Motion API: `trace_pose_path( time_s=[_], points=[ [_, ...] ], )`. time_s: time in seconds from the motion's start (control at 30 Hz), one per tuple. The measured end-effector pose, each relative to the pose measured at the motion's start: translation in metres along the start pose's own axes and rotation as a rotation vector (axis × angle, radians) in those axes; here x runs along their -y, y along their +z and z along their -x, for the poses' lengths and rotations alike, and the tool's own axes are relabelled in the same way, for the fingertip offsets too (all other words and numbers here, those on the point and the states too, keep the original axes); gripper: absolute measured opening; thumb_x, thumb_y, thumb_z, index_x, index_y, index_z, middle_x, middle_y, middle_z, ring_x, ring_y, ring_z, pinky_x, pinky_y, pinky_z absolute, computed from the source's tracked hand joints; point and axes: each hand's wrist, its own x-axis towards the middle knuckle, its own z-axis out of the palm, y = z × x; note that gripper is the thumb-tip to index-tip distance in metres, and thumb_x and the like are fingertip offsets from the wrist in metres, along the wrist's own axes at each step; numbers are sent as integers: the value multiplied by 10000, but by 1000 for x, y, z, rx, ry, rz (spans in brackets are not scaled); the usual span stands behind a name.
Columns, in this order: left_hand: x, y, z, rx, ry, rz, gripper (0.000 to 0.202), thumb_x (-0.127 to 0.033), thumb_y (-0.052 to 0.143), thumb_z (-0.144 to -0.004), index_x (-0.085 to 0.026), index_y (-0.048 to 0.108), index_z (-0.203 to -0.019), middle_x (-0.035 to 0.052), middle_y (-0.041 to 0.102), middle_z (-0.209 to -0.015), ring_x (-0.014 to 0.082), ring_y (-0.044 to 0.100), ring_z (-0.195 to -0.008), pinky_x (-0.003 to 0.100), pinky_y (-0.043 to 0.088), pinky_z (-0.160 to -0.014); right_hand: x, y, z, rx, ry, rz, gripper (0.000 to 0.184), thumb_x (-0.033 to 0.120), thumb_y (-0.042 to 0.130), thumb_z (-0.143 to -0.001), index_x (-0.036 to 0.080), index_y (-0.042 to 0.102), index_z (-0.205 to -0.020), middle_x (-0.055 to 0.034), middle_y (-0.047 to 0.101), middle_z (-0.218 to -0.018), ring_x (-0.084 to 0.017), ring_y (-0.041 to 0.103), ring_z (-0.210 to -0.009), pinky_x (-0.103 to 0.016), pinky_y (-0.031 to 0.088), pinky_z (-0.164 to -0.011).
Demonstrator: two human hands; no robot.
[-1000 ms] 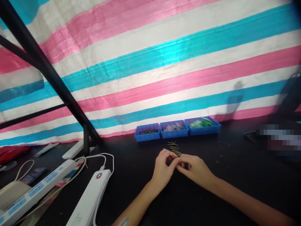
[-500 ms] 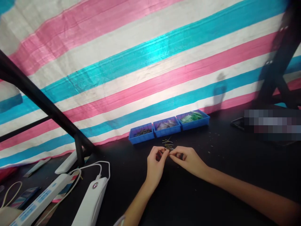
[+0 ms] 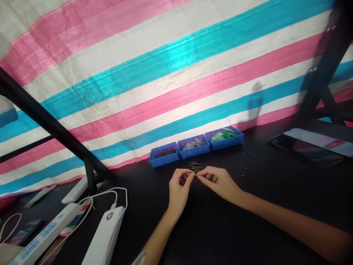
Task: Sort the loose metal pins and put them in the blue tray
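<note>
My left hand point(image 3: 179, 187) is closed in a pinch, thumb against fingertips. My right hand point(image 3: 219, 182) pinches too, its fingertips meeting those of the left. Whatever sits between the fingertips is too small to make out. Just beyond the fingers, several thin yellowish metal sticks point(image 3: 195, 168) lie loose on the black table point(image 3: 209, 232). Behind them stand three blue trays in a row. The left tray point(image 3: 164, 160) has dark thin metal pieces in it, the middle tray point(image 3: 195, 151) clear plastic bits or bags, and the right tray point(image 3: 227, 142) green and clear packets.
A white device point(image 3: 103, 239) with a cable lies left of my left arm, beside a white power strip point(image 3: 44, 235). On the right lie a dark phone point(image 3: 303, 149) and a white phone-like slab point(image 3: 322, 141). A striped tarp point(image 3: 165, 88) hangs behind the table; a black frame bar point(image 3: 55, 127) slants at left.
The view has shifted slightly, so everything sits a little further left and up. Both hands keep their pinch together, with only small finger movement.
</note>
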Motion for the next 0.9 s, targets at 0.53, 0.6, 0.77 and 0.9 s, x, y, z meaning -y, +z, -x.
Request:
trace_pose_path(
  time_s=[0.53,0.6,0.77,0.9],
  points=[
    [-5,-1,1,-39,13,23,158,-318,575,-775,-169,622,-796,16,570,-804,108,494,-667,226,374,-591,3,-2,-1,-7,61,-57,191,321,561,-779,188,687,-835,-7,590,-656,-91,482,-537,-189,340,-445],
    [-7,-1,1,-39,26,20,159,-320,573,-778,-168,618,-792,15,557,-797,106,484,-661,226,373,-588,4,-3,-1,-5,82,-83,202,333,566,-774,183,683,-843,-7,581,-649,-90,475,-529,-190,336,-440],
    [-8,-4,1,-30,82,-37,153,-323,594,-764,-177,640,-777,15,518,-784,109,473,-673,227,369,-580,5,-5,-4,-11,116,-152,227,357,584,-757,166,675,-840,-9,567,-642,-96,472,-535,-198,360,-459],
    [-5,-6,1,-18,116,-90,141,-324,614,-749,-192,649,-783,16,516,-807,113,481,-694,234,386,-606,1,-4,-5,8,138,-191,242,373,596,-747,164,669,-846,3,547,-599,-101,477,-527,-204,371,-462]
  ],
)
